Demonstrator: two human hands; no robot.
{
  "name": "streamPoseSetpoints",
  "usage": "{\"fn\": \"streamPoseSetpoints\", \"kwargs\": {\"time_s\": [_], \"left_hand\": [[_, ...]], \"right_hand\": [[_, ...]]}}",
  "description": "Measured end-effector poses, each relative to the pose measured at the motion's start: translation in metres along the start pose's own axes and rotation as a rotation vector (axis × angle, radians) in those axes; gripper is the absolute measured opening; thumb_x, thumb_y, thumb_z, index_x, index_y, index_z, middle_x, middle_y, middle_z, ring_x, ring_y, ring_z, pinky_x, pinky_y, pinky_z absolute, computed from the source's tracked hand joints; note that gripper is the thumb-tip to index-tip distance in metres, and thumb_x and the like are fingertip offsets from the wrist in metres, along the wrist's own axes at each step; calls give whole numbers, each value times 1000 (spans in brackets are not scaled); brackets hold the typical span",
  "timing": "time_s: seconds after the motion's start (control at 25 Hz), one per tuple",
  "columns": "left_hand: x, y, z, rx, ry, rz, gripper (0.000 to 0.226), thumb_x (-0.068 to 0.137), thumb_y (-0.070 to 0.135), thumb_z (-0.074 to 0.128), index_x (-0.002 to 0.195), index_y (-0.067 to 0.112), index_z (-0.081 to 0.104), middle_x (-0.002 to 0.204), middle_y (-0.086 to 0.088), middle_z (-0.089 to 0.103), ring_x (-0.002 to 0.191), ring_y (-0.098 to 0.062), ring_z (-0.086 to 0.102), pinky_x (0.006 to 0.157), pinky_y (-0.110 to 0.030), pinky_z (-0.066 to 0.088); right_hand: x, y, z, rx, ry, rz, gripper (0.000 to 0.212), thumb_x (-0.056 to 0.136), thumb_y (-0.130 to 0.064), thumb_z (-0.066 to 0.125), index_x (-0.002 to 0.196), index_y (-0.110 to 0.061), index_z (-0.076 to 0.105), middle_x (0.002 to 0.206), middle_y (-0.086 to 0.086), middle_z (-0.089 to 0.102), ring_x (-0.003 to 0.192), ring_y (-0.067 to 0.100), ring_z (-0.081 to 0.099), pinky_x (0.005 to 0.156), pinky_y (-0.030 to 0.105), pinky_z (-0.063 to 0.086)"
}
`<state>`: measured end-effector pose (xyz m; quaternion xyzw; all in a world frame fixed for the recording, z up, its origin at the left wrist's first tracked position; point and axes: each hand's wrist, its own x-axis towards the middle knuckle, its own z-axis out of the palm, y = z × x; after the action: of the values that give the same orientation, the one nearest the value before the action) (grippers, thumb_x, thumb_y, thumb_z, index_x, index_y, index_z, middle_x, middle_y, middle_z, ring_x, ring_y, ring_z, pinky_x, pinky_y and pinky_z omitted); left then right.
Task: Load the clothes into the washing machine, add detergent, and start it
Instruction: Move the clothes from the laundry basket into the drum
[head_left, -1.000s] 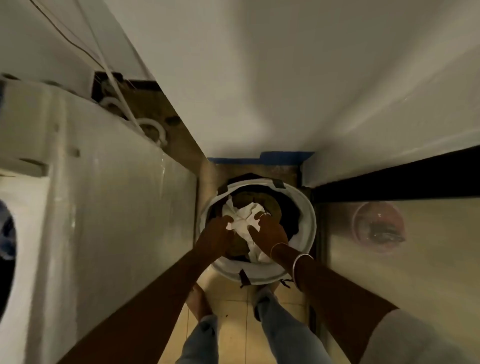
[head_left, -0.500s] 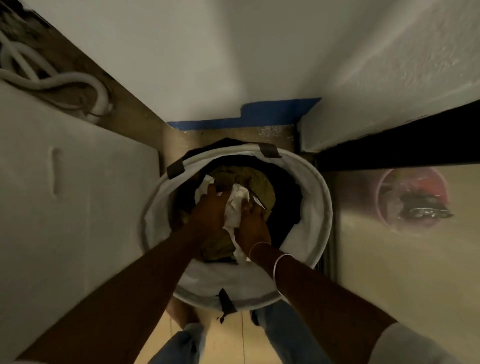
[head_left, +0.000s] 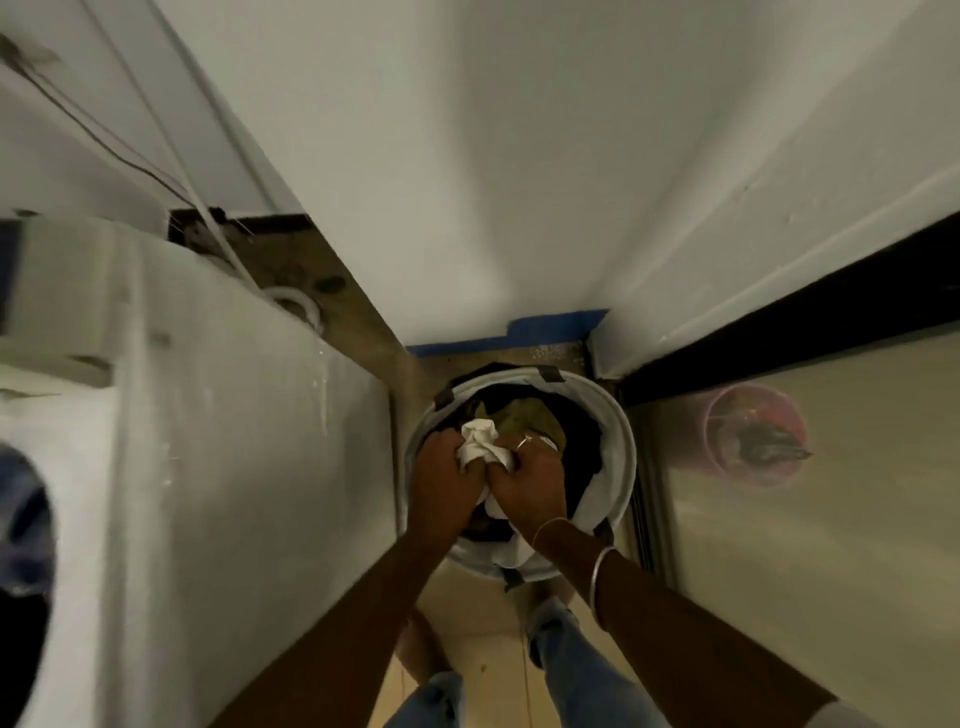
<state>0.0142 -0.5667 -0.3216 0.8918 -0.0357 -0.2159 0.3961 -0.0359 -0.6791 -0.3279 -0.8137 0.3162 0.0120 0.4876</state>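
A round white laundry basket (head_left: 621, 457) stands on the floor between the washing machine and a glass door. It holds dark and olive clothes (head_left: 524, 415). A crumpled white cloth (head_left: 480, 441) sits on top, bunched between both hands. My left hand (head_left: 441, 478) grips its left side and my right hand (head_left: 530, 483), with a ring and bangles, grips its right side. The white washing machine (head_left: 218, 467) fills the left; its open round door opening (head_left: 21, 571) shows at the far left edge.
White hoses and cables (head_left: 291, 301) run behind the machine. Blue tape (head_left: 519, 338) marks the wall base. A frosted glass door (head_left: 831, 519) on the right shows a pink bucket (head_left: 753, 431) behind it. My feet and jeans (head_left: 566, 649) stand just below the basket.
The view has pulled back and up from the basket. Both hands have bunched the white cloth tighter and lifted it slightly above the pile.
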Motion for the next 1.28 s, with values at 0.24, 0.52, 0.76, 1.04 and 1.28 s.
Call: {"fn": "streamPoseSetpoints", "kwargs": {"time_s": [0.24, 0.52, 0.76, 1.04, 1.28], "left_hand": [[-89, 91, -143, -259, 279, -5, 16, 88, 16, 64, 77, 22, 54, 75, 4, 59, 71, -14, 57, 63, -24, 43], [-191, 138, -305, -343, 541, 161, 17, 88, 20, 61, 77, 25, 49, 75, 10, 54, 71, -2, 54, 63, -10, 38], [-247, 128, -456, -457, 811, 249, 11, 85, 22, 59, 78, 14, 55, 73, -3, 59, 67, -17, 54, 61, -27, 45], [-255, 72, -565, -527, 1072, 101, 15, 87, 22, 62, 83, 7, 61, 74, 1, 64, 66, -8, 52, 63, -28, 42], [-229, -26, -550, -182, 643, -252, 56, 91, 24, 65, 142, 11, 47, 138, -14, 57, 125, -31, 55, 99, -32, 42]], "right_hand": [[-77, -172, -39, 106, 27, -199, 5, 82, -15, 73, 86, -17, 74, 80, -10, 68, 76, 0, 62, 73, 22, 50], [-185, -329, -41, 255, 20, -506, 12, 86, -23, 63, 86, -13, 70, 77, -4, 67, 74, 5, 61, 65, 10, 45], [-257, -471, 9, 388, -192, -759, 9, 86, -24, 60, 87, -17, 66, 80, -4, 64, 75, 7, 61, 69, 21, 52], [-293, -567, 112, 549, -468, -734, 13, 77, -10, 63, 87, -17, 67, 81, -2, 67, 75, 11, 62, 71, 24, 52], [-237, -494, 182, -180, -683, -622, 57, 83, -32, 72, 135, -15, 55, 130, 7, 62, 117, 21, 58, 104, 36, 44]]}}
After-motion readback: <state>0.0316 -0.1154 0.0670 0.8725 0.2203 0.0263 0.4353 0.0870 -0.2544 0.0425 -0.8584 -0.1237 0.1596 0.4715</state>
